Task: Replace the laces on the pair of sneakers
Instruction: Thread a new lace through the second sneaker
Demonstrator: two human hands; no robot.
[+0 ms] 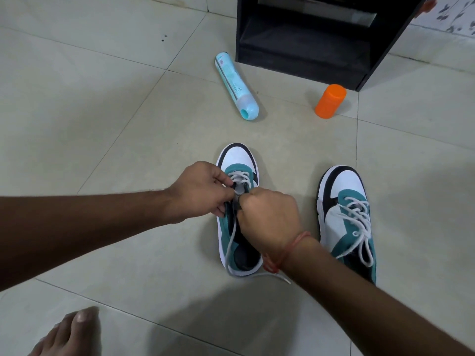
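Note:
Two teal, white and black sneakers stand on the tiled floor, toes pointing away from me. The left sneaker (237, 160) is only laced with a white lace (239, 177) near its toe; a loose end trails along its side and past the heel (272, 274). My left hand (200, 192) pinches the lace at the shoe's left eyelets. My right hand (270, 217) is curled over the tongue and grips the lace from the right. The right sneaker (345, 217) is fully laced in white and stands untouched.
A light blue spray can (235, 86) lies on its side beyond the shoes. An orange cap (330, 100) stands on the floor beside a black open cabinet (308, 39). My bare foot (69, 332) shows at the bottom left.

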